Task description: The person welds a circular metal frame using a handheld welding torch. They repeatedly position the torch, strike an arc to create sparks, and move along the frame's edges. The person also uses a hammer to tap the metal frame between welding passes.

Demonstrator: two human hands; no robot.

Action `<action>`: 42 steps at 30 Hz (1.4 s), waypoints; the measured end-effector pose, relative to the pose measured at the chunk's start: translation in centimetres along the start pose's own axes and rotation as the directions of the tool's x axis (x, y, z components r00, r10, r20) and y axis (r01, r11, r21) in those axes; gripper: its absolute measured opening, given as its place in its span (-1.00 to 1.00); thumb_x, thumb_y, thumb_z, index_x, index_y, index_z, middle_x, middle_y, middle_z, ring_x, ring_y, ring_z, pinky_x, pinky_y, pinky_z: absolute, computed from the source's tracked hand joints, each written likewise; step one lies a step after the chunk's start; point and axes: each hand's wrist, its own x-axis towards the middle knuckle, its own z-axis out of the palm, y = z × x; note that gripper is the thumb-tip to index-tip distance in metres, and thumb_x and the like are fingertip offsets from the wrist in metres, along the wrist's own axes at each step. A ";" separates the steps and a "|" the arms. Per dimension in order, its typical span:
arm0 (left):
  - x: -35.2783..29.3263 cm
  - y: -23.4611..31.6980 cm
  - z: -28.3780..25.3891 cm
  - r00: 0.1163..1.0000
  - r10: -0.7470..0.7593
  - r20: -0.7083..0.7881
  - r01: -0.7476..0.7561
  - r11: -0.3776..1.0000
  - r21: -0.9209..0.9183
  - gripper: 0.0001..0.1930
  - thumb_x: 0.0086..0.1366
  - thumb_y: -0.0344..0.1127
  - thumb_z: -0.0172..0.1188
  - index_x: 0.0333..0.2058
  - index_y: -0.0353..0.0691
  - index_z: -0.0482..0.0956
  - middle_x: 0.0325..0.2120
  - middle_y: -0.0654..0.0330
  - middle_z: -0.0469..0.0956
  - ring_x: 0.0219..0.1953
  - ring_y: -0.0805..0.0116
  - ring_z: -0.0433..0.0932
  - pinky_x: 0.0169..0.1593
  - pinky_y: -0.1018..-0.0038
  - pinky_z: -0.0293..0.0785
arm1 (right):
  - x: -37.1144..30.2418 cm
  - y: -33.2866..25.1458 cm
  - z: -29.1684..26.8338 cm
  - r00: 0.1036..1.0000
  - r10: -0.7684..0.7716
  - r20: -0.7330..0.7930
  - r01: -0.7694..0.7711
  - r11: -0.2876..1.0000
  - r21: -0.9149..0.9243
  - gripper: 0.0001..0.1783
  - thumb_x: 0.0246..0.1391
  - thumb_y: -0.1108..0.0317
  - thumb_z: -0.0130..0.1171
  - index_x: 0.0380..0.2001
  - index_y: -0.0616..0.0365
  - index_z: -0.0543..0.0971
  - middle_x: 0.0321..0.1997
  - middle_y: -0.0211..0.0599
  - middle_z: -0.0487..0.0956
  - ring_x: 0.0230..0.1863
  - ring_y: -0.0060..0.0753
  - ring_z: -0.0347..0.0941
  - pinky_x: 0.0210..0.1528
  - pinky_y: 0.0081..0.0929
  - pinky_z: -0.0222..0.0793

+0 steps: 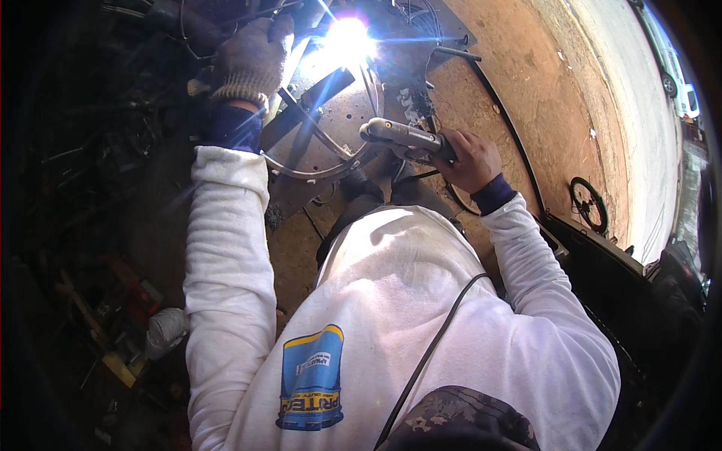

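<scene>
My right hand [471,159], bare, is wrapped round the dark grip of a grey metal electrode holder [406,137]. From the holder's rounded head, a thin rod appears to run up toward a white welding arc [347,41]. Left of the arc is my left hand [252,62], in a knitted glove, with its fingers curled beside a brightly lit metal edge. Glare and shadow hide what those fingers hold. Under the arc lies a metal plate [342,124] with small holes. A dark flat bar [329,83] lies on it, and a curved metal rod [316,174] bends round its near side.
Dark clutter fills the left side, with a white roll [165,331] and a yellowish bar [119,368]. Brown ground [519,83] stretches right, past a black cable [519,143]. Farther right are a wheel [589,204] and a parked vehicle [671,64]. A cord [432,346] crosses my shirt.
</scene>
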 end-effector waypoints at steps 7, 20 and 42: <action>-0.1 1.3 -0.8 0.997 -0.006 0.079 0.002 0.999 0.052 -0.71 0.31 -0.15 -0.05 -0.13 -0.13 0.52 -0.22 0.04 0.56 -0.15 0.01 0.52 -0.11 0.21 0.48 | 0.1 0.1 0.0 0.998 -0.034 -0.050 0.035 0.999 0.016 -0.64 -0.06 0.16 0.27 -0.19 0.04 0.49 -0.43 -0.29 0.57 -0.44 -0.16 0.54 -0.44 -0.29 0.45; 0.1 1.0 -0.8 0.984 0.159 0.084 -0.169 0.976 0.139 -0.60 0.32 0.05 -0.06 -0.03 -0.05 0.46 -0.17 0.05 0.56 -0.16 -0.02 0.55 -0.10 0.12 0.47 | -0.5 0.4 0.3 0.993 -0.092 -0.070 0.095 0.995 0.030 -0.72 -0.03 0.34 0.16 -0.20 0.07 0.46 -0.50 -0.27 0.54 -0.46 -0.14 0.52 -0.44 -0.27 0.44; -1.0 2.9 -2.1 0.984 -0.161 0.074 0.168 0.980 -0.105 -0.53 0.30 0.10 -0.06 -0.22 -0.19 0.60 -0.29 -0.04 0.59 -0.16 -0.08 0.52 -0.07 0.21 0.41 | -0.7 -0.4 -0.4 0.999 0.039 0.029 -0.040 0.999 0.029 -0.60 -0.13 0.14 0.31 -0.19 0.01 0.52 -0.43 -0.28 0.56 -0.43 -0.13 0.54 -0.44 -0.24 0.45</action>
